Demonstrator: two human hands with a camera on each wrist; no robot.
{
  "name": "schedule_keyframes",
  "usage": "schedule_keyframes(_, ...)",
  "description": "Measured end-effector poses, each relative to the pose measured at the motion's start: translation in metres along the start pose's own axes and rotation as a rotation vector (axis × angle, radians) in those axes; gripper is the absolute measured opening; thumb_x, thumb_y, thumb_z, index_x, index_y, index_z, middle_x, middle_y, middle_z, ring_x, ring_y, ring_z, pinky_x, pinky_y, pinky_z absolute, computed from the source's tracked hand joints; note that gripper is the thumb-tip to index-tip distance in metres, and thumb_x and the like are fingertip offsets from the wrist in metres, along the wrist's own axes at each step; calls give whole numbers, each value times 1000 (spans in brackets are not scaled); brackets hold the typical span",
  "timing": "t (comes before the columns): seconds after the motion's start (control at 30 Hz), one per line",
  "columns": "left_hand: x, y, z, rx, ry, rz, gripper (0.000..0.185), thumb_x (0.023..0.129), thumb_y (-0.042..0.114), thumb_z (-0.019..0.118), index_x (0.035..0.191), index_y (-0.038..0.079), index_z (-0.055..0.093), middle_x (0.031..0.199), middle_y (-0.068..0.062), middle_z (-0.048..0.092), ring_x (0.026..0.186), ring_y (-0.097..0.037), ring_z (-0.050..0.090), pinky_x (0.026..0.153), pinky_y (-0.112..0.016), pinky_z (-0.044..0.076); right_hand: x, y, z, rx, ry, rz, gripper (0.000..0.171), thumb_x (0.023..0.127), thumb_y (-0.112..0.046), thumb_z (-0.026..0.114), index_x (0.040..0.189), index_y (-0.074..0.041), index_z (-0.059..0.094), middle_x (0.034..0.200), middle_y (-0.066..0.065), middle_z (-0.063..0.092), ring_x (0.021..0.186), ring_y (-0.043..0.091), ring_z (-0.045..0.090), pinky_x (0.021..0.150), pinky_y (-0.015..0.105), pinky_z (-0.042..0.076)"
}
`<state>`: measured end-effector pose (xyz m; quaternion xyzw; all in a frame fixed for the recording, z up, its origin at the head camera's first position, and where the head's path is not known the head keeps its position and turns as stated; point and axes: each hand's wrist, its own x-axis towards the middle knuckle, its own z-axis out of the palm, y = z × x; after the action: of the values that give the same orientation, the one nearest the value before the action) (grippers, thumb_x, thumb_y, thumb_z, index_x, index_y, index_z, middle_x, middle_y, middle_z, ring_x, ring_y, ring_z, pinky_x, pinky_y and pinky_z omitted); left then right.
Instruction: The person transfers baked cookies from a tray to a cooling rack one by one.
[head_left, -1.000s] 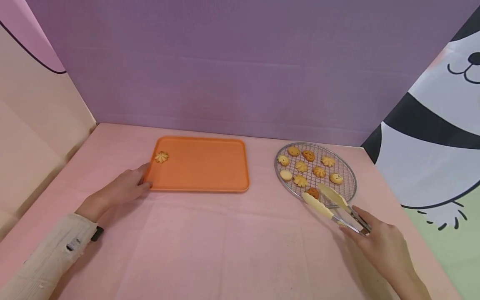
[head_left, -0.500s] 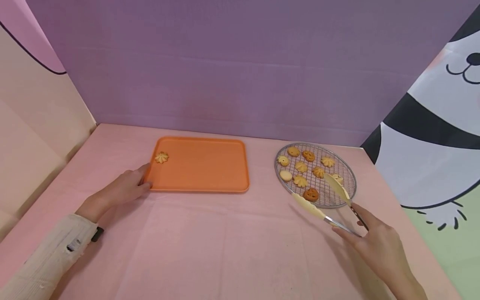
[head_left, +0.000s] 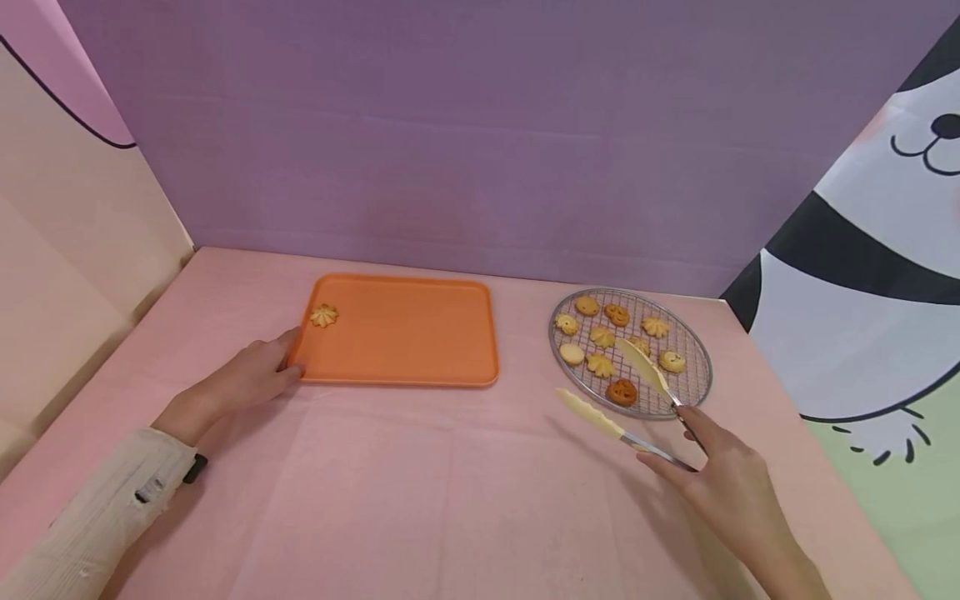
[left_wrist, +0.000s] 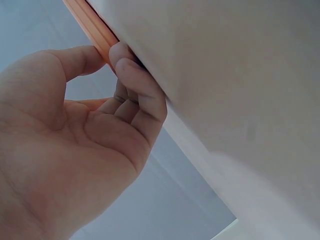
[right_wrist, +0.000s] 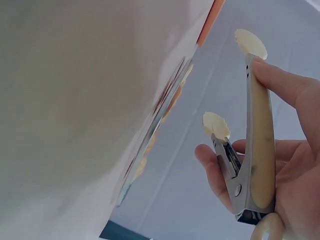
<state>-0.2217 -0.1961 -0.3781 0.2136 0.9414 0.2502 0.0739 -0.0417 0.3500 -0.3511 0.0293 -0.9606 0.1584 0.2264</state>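
Note:
My left hand [head_left: 251, 375] pinches the left edge of an orange tray [head_left: 420, 367], thumb and curled fingers at its rim [left_wrist: 95, 35]. One flower-shaped cookie [head_left: 324, 315] lies near the tray's upper left. In my right hand [head_left: 731, 479] I hold food tongs [right_wrist: 260, 145] with cream scalloped tips, spread apart with nothing between them. One tip hangs over a round wire rack [head_left: 697, 383], partly hiding a cookie there; the other tip is left of the rack, above the cloth. Several cookies sit on the rack, among them a dark pretzel-shaped cookie [head_left: 622, 392] near its front.
Pink cloth [head_left: 465, 492] covers the table between and in front of tray and rack. A purple wall [head_left: 450, 142] rises behind. At the right stands a panel with a panda picture [head_left: 862, 308]; a beige panel [head_left: 82, 217] is on the left.
My right hand and the tongs have moved left, and the tong tips have spread wider, away from the pretzel-shaped cookie. Left hand, tray and cookies stay in place.

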Motion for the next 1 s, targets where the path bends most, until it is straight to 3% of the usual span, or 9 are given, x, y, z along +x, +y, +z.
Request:
schedule_keyframes(0.1,0,-1,1,2,-1,-1,68,99,17,55,150,-16,23,136,-38,48,110,-36,54,103,-59,40,3,-7,3,4,-15,-29,72,70,-37,89,125,0,61,108,22,69,92,39,67,76,60,50)
schedule_keyframes(0.2,1,-2,1,7,1,-5,68,99,17,55,150,-15,23,117,-32,59,100,-33,56,94,-52,45,8,-14,4,7,-30,-56,79,71,-38,89,130,5,59,119,26,65,100,43,64,82,62,49)
schedule_keyframes(0.33,2,-3,1,10,-3,-15,69,99,18,54,150,-15,23,94,-17,59,92,-30,56,82,-43,42,14,-24,8,25,-33,-93,81,71,-40,88,132,5,59,129,27,60,109,46,61,86,63,48)
schedule_keyframes(0.57,2,-2,0,25,12,-3,67,98,16,54,149,-16,24,127,-35,55,97,-32,54,89,-49,45,27,-42,22,81,3,-227,72,68,-34,91,127,-2,64,129,21,63,113,40,61,89,59,49)
schedule_keyframes(0.77,0,-1,0,28,18,4,67,98,16,55,148,-17,25,132,-39,51,103,-34,56,98,-57,44,41,-57,31,53,-10,-315,78,69,-41,89,130,0,62,128,23,63,113,42,61,91,59,49)
schedule_keyframes(1.0,-1,1,-1,5,-1,-14,67,99,16,54,150,-16,23,136,-38,48,107,-35,54,99,-55,43,53,-70,44,57,-2,-385,81,69,-43,88,133,-2,61,130,22,62,111,42,63,90,59,49)
